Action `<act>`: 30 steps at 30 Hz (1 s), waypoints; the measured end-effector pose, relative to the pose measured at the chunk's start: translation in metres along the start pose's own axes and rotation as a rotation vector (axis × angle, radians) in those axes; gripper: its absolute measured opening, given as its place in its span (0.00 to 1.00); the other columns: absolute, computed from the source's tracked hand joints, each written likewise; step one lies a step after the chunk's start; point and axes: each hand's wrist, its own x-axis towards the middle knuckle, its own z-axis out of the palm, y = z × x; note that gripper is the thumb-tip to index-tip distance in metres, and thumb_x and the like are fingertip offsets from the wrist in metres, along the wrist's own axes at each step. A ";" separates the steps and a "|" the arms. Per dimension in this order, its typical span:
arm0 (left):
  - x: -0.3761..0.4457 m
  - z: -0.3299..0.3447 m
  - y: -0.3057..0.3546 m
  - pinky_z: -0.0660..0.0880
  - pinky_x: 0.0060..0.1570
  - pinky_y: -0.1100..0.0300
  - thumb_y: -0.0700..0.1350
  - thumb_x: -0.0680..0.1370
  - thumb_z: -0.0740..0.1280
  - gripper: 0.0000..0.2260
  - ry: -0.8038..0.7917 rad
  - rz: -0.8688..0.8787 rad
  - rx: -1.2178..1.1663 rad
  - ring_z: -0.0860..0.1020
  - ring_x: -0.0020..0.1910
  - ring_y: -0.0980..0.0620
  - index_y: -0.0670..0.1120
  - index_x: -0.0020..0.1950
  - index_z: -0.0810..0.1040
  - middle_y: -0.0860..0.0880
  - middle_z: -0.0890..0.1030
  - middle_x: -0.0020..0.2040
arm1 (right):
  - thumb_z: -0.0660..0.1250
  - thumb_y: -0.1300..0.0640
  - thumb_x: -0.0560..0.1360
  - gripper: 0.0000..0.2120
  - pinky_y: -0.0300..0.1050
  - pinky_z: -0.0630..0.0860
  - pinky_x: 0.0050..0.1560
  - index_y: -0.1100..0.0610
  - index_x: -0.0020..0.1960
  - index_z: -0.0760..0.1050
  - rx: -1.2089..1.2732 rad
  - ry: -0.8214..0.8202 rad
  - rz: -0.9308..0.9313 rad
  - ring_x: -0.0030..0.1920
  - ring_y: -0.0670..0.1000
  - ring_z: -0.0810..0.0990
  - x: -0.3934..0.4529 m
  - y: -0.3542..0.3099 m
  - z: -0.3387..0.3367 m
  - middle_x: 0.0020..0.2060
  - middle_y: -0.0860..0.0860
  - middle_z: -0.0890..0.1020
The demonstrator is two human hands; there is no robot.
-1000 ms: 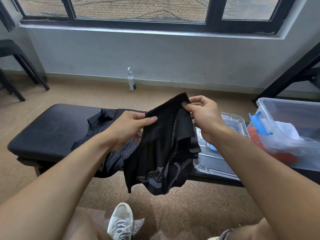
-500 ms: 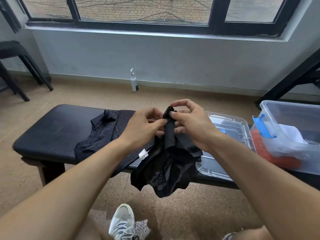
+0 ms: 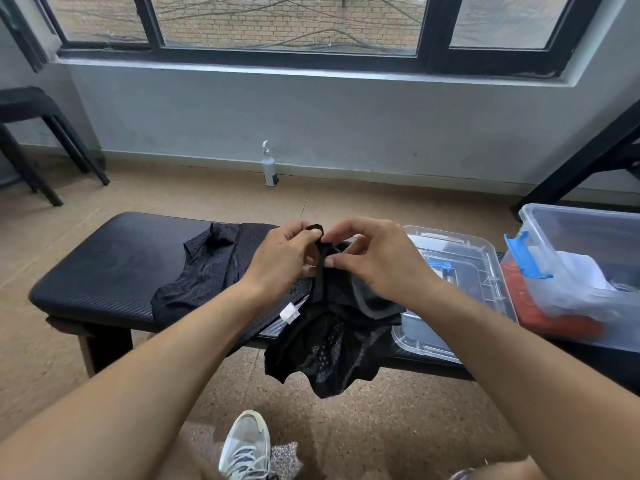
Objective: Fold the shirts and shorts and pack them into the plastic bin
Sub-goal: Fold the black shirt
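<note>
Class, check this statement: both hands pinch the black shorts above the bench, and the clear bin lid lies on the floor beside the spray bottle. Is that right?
Not quite. The clear bin lid lies on the bench, not the floor, as the head view shows. Both the left hand and right hand do pinch the black shorts.

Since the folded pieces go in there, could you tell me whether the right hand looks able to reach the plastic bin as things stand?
Probably yes: the plastic bin stands open just beyond the right hand, nothing between, though its fingers now pinch the black shorts.
</note>
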 end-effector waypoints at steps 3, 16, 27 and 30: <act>0.003 -0.006 -0.003 0.83 0.43 0.49 0.48 0.81 0.64 0.11 0.065 0.131 0.247 0.84 0.40 0.47 0.48 0.44 0.84 0.49 0.85 0.38 | 0.77 0.52 0.73 0.05 0.42 0.76 0.43 0.47 0.41 0.81 -0.105 0.046 -0.092 0.41 0.46 0.80 -0.001 0.003 0.001 0.42 0.41 0.81; -0.009 0.005 0.003 0.79 0.34 0.60 0.36 0.82 0.63 0.06 -0.109 0.014 -0.086 0.82 0.38 0.51 0.43 0.48 0.78 0.41 0.82 0.41 | 0.63 0.52 0.83 0.04 0.48 0.73 0.41 0.48 0.50 0.69 -0.169 0.188 -0.111 0.38 0.47 0.76 0.002 0.003 0.004 0.36 0.43 0.77; -0.018 0.011 0.004 0.80 0.53 0.35 0.43 0.70 0.79 0.21 -0.138 0.021 -0.146 0.84 0.49 0.30 0.37 0.58 0.77 0.34 0.85 0.49 | 0.65 0.52 0.82 0.03 0.37 0.68 0.39 0.49 0.49 0.73 -0.049 0.215 0.075 0.39 0.44 0.77 0.006 0.005 0.001 0.38 0.46 0.80; -0.016 0.010 0.004 0.83 0.47 0.44 0.39 0.77 0.73 0.10 -0.028 0.040 -0.215 0.85 0.47 0.38 0.35 0.53 0.77 0.36 0.86 0.47 | 0.67 0.52 0.81 0.06 0.34 0.67 0.37 0.46 0.46 0.72 -0.020 0.178 0.068 0.36 0.42 0.76 0.006 0.004 0.000 0.38 0.46 0.81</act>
